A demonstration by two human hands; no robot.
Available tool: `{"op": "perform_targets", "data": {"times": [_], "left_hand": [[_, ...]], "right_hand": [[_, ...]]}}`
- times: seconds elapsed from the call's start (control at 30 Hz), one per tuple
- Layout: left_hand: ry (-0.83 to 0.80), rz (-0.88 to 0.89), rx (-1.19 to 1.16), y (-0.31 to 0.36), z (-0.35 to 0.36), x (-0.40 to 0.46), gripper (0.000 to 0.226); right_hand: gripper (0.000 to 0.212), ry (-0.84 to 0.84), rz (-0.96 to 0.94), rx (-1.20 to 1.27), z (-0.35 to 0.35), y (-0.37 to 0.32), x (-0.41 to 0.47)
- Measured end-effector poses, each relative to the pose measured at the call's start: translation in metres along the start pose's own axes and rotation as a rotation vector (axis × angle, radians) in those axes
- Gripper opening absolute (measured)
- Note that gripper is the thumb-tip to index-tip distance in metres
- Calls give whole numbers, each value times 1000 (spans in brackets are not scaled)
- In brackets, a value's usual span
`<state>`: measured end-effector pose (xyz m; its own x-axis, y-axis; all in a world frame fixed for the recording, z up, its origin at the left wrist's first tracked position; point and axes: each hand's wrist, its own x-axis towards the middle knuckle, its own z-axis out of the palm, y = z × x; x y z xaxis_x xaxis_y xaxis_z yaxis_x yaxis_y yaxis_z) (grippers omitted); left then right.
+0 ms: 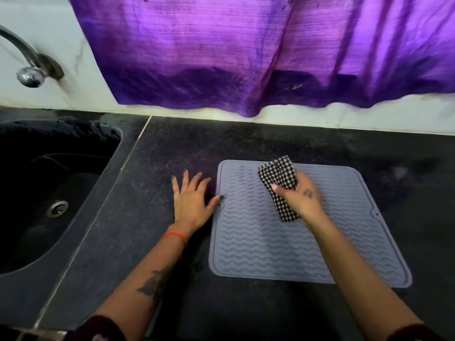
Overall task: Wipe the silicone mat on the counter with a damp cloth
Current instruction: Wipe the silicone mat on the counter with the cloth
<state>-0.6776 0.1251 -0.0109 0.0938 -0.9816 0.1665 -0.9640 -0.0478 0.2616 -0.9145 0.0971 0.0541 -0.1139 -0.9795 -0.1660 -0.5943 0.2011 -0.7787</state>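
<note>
A grey-blue silicone mat (pixel 258 242) with wavy ridges lies flat on the dark counter (pixel 147 217). My right hand (pixel 301 199) grips a folded black-and-white checked cloth (pixel 278 174) over the mat's upper middle. One end of the cloth sticks out above my fingers and the other hangs below my palm. Whether the cloth touches the mat I cannot tell. My left hand (pixel 190 199) rests flat on the counter beside the mat's left edge, fingers spread, with the thumb tip on the mat's rim.
A dark sink (pixel 49 193) with a metal drain is set into the counter at the left, with a chrome tap (pixel 28 67) on the white wall above it. A purple curtain (pixel 246 57) hangs behind the counter, just above it.
</note>
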Motion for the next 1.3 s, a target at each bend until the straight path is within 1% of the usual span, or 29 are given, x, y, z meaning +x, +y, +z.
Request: {"op": "perform_targets", "data": {"times": [0.07, 0.1, 0.2, 0.27, 0.3, 0.33, 0.37, 0.43, 0.47, 0.67, 0.77, 0.83, 0.9, 1.0, 1.07, 1.23, 1.27, 1.3], "left_hand": [[8, 14, 30, -6, 4, 0, 91], [22, 0, 30, -7, 5, -1, 93], [57, -26, 28, -11, 9, -4, 91], [86, -14, 19, -10, 9, -7, 89], [98, -4, 12, -10, 9, -7, 88], [112, 3, 10, -10, 9, -7, 86], [121, 7, 8, -10, 9, -7, 85], [134, 10, 9, -10, 11, -6, 83], [136, 12, 14, -11, 12, -6, 81], [150, 19, 8, -12, 16, -5, 78], [151, 16, 6, -12, 16, -5, 79], [151, 16, 5, -12, 17, -5, 80], [154, 16, 5, -13, 18, -4, 79], [146, 19, 3, -13, 19, -3, 76], [148, 17, 11, -13, 20, -3, 76], [137, 11, 0, -12, 19, -5, 80], [133, 11, 4, -12, 19, -6, 81], [132, 14, 2, -12, 18, -6, 81]], "right_hand": [[48, 7, -181, -260, 7, -16, 10], [45, 14, -276, -311, 11, -26, 14], [41, 57, -469, -305, 27, -46, 29], [49, 99, -571, -351, 42, -46, 46], [55, 93, -605, -400, 49, -44, 55], [60, 57, -612, -473, 57, -39, 61], [63, -14, -598, -567, 66, -32, 66], [66, -175, -538, -751, 82, -17, 67], [67, -216, -524, -792, 87, -12, 67], [65, -318, -475, -723, 82, -16, 74], [67, -414, -441, -634, 72, -28, 79], [70, -397, -501, -581, 64, -35, 80], [71, -316, -568, -605, 63, -30, 68], [71, -241, -605, -692, 78, 0, 36], [72, -221, -597, -679, 83, 8, 32], [71, -429, -515, -604, 71, -6, 45], [70, -438, -504, -583, 68, -11, 44], [68, -407, -507, -569, 65, -14, 42]]}}
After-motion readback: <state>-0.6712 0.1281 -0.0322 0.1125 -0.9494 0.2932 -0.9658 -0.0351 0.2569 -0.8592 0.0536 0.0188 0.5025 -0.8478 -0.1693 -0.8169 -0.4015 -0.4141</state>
